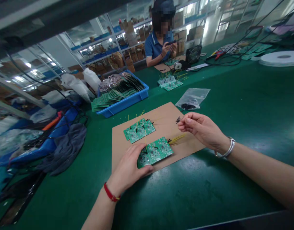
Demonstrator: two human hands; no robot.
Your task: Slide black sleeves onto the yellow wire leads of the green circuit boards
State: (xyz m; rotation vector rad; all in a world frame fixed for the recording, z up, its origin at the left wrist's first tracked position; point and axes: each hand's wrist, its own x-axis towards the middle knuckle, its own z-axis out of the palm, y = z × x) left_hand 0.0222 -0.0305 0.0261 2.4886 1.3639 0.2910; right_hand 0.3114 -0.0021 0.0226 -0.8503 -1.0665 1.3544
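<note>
My left hand (131, 161) grips the left end of a green circuit board (158, 150), thumb at the near edge and fingers at the far side. Yellow wires (177, 139) with black sleeves stick out at the board's right end. To the right, my right hand (197, 127) is closed in a pinch, with several small black tubes (178, 120) at its fingertips. More green boards (143, 130) with upright yellow wires lie behind the held one. All the boards rest on a brown cardboard sheet (120, 135).
Behind the cardboard are a blue tray (127, 103) full of boards and a plastic bag (197, 95) of black pieces. A person (158, 44) sits across the green table (233, 108) near more wired boards (170, 83). A dark cloth (65, 150) lies left.
</note>
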